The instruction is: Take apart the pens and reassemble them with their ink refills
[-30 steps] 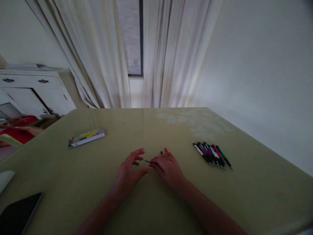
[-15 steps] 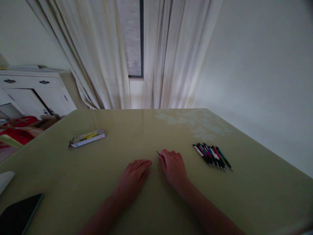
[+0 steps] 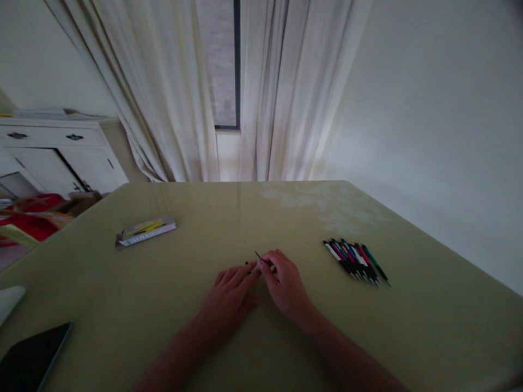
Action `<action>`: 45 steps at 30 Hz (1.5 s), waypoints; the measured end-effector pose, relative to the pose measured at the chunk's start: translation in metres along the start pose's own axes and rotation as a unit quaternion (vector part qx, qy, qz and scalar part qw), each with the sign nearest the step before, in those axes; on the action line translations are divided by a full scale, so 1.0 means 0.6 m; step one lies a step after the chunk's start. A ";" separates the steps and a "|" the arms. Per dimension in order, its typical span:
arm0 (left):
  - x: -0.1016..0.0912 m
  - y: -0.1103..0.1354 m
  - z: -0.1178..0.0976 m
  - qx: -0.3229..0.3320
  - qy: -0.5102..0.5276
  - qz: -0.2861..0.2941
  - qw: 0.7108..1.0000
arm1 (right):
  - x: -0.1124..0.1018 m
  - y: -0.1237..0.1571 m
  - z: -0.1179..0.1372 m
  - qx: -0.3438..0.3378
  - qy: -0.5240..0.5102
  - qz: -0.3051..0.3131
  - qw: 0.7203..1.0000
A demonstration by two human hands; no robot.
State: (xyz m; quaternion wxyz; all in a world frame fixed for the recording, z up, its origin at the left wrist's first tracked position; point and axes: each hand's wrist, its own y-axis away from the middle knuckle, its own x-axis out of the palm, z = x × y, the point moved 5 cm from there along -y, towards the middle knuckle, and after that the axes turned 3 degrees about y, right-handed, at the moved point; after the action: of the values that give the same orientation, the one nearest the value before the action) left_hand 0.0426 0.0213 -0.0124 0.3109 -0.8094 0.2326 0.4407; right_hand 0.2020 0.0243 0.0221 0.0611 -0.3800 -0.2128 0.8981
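Note:
My right hand (image 3: 286, 283) is closed in a pinch around a thin dark rod (image 3: 256, 254), perhaps a pen refill. Its narrow end pokes out up and to the left; the rest is hidden by the fingers. My left hand (image 3: 229, 294) lies low over the tabletop with its fingers stretched out, and its fingertips meet those of the right hand. By the left fingertips sits a small dark piece (image 3: 247, 263), too small to name. Off to the right, several pens (image 3: 355, 262) with coloured barrels and dark grips lie side by side.
On the left of the greenish table (image 3: 196, 218) lies a flat printed box (image 3: 146, 231). A dark flat device (image 3: 35, 354) rests at the near left corner, with a white object (image 3: 10, 302) beyond it. A white cabinet (image 3: 61, 152) stands behind, left.
My right hand has turned slightly and shifted left with the rod. The left hand has moved right, so the fingertips now meet. Small dark bits now show by the left fingertips.

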 end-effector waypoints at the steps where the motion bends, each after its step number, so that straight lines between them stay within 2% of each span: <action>1: 0.001 -0.002 -0.002 0.003 0.001 0.000 1.000 | 0.000 0.000 -0.002 0.003 -0.005 -0.002 1.000; 4: 0.002 -0.007 -0.001 -0.015 0.014 -0.013 1.000 | 0.000 -0.001 -0.009 0.007 -0.010 -0.002 1.000; 7: -0.008 -0.009 0.016 -0.063 0.059 -0.062 0.994 | 0.002 -0.003 -0.012 0.001 0.003 0.013 1.000; 11: -0.032 -0.003 0.048 -0.145 0.203 -0.145 0.958 | 0.000 -0.006 -0.010 -0.007 -0.007 0.042 0.999; 13: -0.040 -0.003 0.054 -0.156 0.258 -0.151 0.942 | -0.001 -0.006 -0.008 -0.013 -0.017 0.056 0.998; 16: -0.047 -0.006 0.050 -0.144 0.289 -0.152 0.934 | -0.001 -0.005 -0.006 -0.017 -0.023 0.068 0.997; 21: -0.052 -0.008 0.036 -0.113 0.270 -0.144 0.945 | 0.000 -0.004 -0.005 -0.025 -0.008 0.078 0.997; 25: -0.054 -0.005 0.032 -0.081 0.193 -0.135 0.969 | 0.001 -0.005 -0.006 -0.037 -0.006 0.083 0.996; 27: -0.051 -0.004 0.027 -0.056 0.139 -0.117 0.982 | 0.003 -0.005 -0.009 -0.026 -0.032 0.090 0.995; 30: -0.043 -0.004 0.016 -0.032 0.100 -0.079 0.991 | 0.009 -0.003 -0.014 0.024 -0.127 0.117 0.985; 33: -0.039 -0.004 0.010 -0.037 0.130 -0.063 0.989 | 0.012 -0.003 -0.016 0.065 -0.214 0.128 0.966; 36: -0.042 -0.004 0.014 -0.052 0.162 -0.080 0.982 | 0.006 -0.007 -0.019 0.092 -0.235 0.100 0.962; 39: -0.042 -0.004 0.020 -0.059 0.159 -0.085 0.982 | 0.003 -0.010 -0.015 0.087 -0.239 0.086 0.963; 43: -0.040 -0.004 0.018 -0.057 0.163 -0.086 0.981 | 0.005 -0.010 -0.008 0.067 -0.212 0.113 0.968; 45: -0.043 -0.004 0.019 -0.071 0.171 -0.100 0.978 | -0.006 -0.013 -0.019 0.077 -0.175 0.089 0.978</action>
State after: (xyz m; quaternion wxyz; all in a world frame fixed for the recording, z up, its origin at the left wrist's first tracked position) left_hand 0.0248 0.0337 0.0054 0.2508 -0.9119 0.1687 0.2775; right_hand 0.2122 0.0341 0.0212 -0.0278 -0.2287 -0.1154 0.9662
